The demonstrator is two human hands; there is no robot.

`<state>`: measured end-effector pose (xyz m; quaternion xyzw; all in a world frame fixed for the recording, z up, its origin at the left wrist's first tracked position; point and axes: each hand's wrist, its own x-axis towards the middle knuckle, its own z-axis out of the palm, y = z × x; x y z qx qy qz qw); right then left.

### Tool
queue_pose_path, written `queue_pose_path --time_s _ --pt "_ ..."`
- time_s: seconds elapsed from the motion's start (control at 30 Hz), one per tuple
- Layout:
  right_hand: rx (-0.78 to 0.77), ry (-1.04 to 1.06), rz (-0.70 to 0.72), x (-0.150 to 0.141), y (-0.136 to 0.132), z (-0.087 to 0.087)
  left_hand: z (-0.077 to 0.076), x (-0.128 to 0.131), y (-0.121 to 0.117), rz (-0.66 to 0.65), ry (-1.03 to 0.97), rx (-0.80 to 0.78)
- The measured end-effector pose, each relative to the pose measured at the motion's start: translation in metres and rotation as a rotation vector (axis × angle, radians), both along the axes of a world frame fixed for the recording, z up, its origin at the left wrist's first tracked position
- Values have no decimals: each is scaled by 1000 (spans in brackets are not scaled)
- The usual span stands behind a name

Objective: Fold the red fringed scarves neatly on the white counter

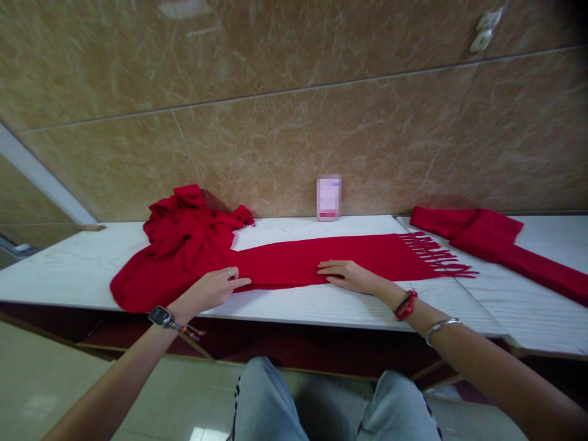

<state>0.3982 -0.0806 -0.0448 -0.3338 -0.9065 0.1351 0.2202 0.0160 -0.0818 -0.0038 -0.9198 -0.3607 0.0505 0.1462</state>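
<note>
A red scarf lies lengthwise on the white tabletop, its right part flat and smooth with a fringe at the end. Its left part is heaped in loose folds. My left hand, with a ring and a wristwatch, is at the scarf's near edge beside the heap. Its fingers are curled onto the cloth, with one digit stretched to the right. My right hand rests palm down over the middle of the flat part, fingers stretched out to the left.
Another red folded cloth lies on the right, reaching past the frame edge. A small upright card, blurred out, leans at the tiled wall. The white table's front edge runs just before my knees, with dark shelving below.
</note>
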Motion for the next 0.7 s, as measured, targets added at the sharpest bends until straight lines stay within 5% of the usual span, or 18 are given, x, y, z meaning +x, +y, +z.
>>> queue_pose_path --time_s 0.3,0.47,0.6,0.7 --pt "-7 79 -2 2 1 -2 1 2 0 -17 -105 -126" --pt "56 12 -34 -4 4 8 8 52 16 -53 -245 -62" --pt "110 -76 -38 -22 11 16 -12 96 33 17 -356 -36" --pt "103 -181 -39 -33 14 8 -33 104 42 115 -280 -139"
